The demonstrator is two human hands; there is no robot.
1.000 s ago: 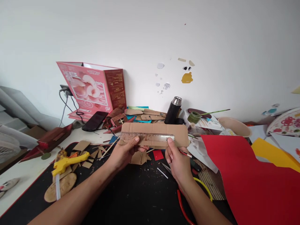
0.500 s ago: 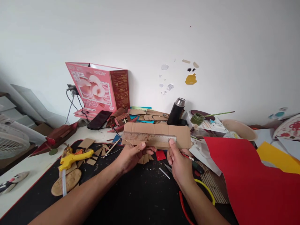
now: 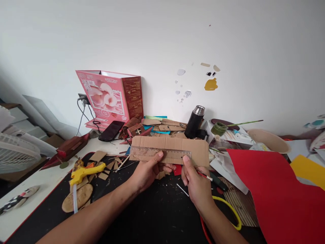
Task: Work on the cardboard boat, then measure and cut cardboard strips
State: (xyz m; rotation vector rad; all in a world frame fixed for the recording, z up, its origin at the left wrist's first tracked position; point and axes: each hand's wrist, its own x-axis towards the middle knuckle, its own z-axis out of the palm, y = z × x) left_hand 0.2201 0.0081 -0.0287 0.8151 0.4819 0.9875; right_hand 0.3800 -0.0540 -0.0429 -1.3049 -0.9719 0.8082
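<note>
A long strip of brown cardboard [image 3: 199, 152] is held up over the black mat, with a clear ruler [image 3: 144, 151] lying lengthwise across its face. My left hand [image 3: 149, 169] is closed on the lower edge, its thumb pressing the ruler to the cardboard and its fingers partly behind. Near the ruler's right end, the thumb of my right hand [image 3: 194, 178] pins it down, the fingers curled under. A thin red pen or pencil [image 3: 205, 176] sticks out to the right from my right hand; its other end is hidden.
A yellow glue gun [image 3: 85, 172] lies left on the black mat [image 3: 142, 217] among cardboard scraps. Behind stand a pink box [image 3: 106, 95], a phone [image 3: 111, 131] and a black flask [image 3: 195, 122]. Red paper [image 3: 276, 189] spreads at right, beside a yellow ring [image 3: 232, 211].
The cardboard and ruler have tilted to face me more, and the ruler's markings show more plainly. My left thumb sits slightly farther right along the ruler. The view has shifted a little.
</note>
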